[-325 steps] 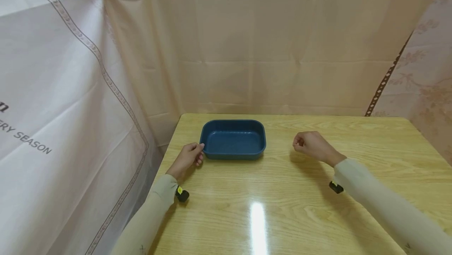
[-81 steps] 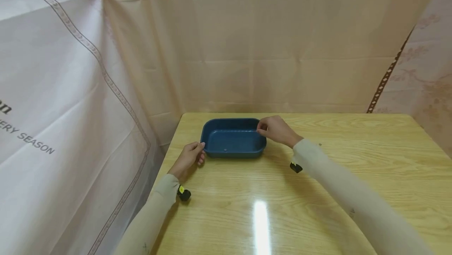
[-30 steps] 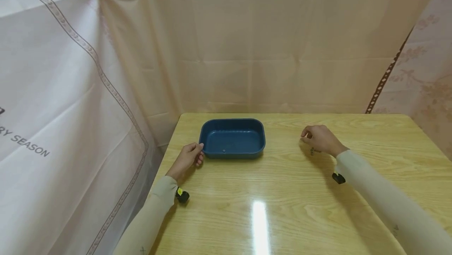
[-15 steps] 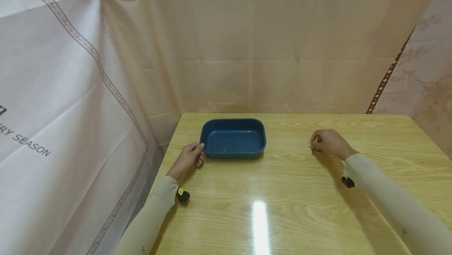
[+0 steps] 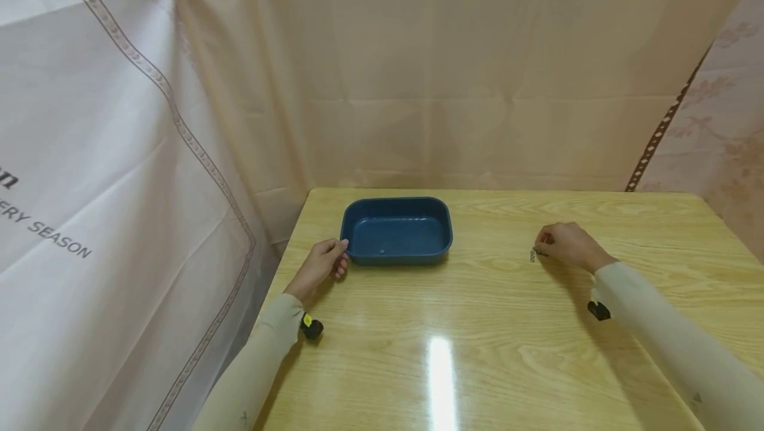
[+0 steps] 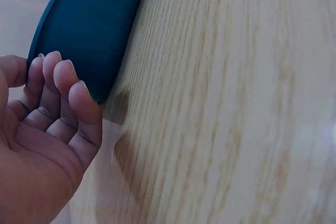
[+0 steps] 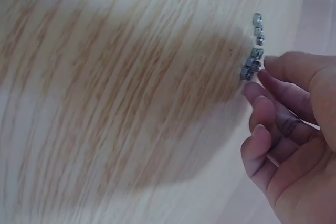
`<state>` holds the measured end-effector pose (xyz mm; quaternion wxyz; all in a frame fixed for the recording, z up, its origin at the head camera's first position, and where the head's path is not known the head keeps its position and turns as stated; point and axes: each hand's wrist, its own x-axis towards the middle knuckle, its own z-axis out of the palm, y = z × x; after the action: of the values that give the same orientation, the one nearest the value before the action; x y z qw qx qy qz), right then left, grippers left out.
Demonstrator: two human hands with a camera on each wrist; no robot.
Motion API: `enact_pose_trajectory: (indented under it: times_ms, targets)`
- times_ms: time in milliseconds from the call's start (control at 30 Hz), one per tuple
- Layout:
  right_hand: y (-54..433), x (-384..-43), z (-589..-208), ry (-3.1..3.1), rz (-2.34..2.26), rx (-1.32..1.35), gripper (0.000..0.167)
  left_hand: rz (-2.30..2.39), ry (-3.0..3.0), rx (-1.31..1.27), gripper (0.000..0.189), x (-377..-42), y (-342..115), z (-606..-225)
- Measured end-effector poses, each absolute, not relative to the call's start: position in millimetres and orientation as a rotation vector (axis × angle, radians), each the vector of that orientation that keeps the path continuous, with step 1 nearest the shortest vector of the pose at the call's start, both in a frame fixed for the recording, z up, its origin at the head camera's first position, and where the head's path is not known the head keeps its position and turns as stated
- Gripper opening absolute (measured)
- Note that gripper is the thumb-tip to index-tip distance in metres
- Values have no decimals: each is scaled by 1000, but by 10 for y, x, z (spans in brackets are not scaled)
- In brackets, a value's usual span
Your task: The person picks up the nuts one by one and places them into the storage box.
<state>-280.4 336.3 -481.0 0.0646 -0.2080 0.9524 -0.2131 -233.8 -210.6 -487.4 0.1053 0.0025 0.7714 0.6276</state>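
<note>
In the head view, my left hand (image 5: 320, 264) holds the near-left corner of a blue rectangular tray (image 5: 396, 260), thumb on the rim. The left wrist view shows this hand's fingers curled against the outer wall of the tray (image 6: 97, 19). One small metal nut (image 5: 382, 252) lies on the tray floor. To the right of the tray, my right hand (image 5: 570, 243) is low over the table, fingertips at a small cluster of hex nuts (image 5: 532, 256). In the right wrist view, thumb and finger come close together at the nuts (image 7: 245, 73); I cannot tell whether they pinch one.
The light wood table (image 5: 358, 365) carries a bright glare strip near its front. A beige cloth (image 5: 418, 86) hangs behind it, with a white printed cloth (image 5: 107, 219) at left and a floral cloth (image 5: 728, 132) at right.
A nut has appeared in the tray since the oldest frame. My right hand went to the tray's right rim, then returned right to the nuts, lately shifting farther right. My left hand stayed put.
</note>
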Motion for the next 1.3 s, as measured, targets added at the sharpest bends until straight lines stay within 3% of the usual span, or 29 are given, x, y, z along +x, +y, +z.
enact_pose_trajectory:
  times_ms: [833,1300]
  targets:
    - [3300,-2830,-4757,2823,-597,-609,10,1843,2286,-7,40,-2339,-2089,-4866]
    - [3219,-2769,-4735,2848,-585,-756,6,1845,2276,-6,44,-2350,-2105,-4894]
